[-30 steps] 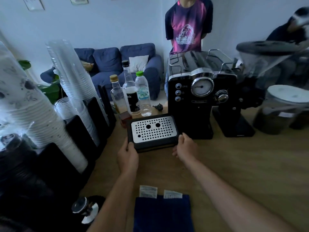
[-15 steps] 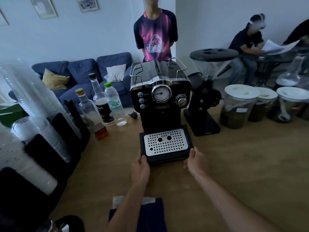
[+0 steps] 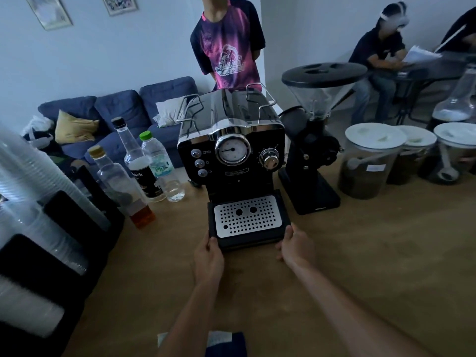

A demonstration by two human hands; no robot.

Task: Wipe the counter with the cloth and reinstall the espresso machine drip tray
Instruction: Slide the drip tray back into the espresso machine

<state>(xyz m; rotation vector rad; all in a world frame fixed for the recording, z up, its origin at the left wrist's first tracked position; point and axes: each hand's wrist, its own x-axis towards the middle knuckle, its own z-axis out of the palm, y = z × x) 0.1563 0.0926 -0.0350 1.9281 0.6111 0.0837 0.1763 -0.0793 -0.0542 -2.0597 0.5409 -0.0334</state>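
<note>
The black drip tray (image 3: 247, 220) with its perforated metal grate sits at the foot of the black espresso machine (image 3: 231, 153), its back edge under the machine's front. My left hand (image 3: 208, 256) grips the tray's front left corner. My right hand (image 3: 296, 246) grips its front right corner. A dark blue cloth (image 3: 225, 343) lies folded on the wooden counter (image 3: 360, 266) at the near edge, partly hidden by my left forearm.
Three bottles (image 3: 144, 163) stand left of the machine, with stacks of plastic cups (image 3: 38, 202) in black holders further left. A black grinder (image 3: 316, 140) stands right of the machine, then lidded jars (image 3: 368, 161). A person in a pink shirt (image 3: 229, 45) stands behind the counter.
Both hands carried the tray from left of the machine to its front and pushed it in under the machine. The camera view shifted right and upward.
</note>
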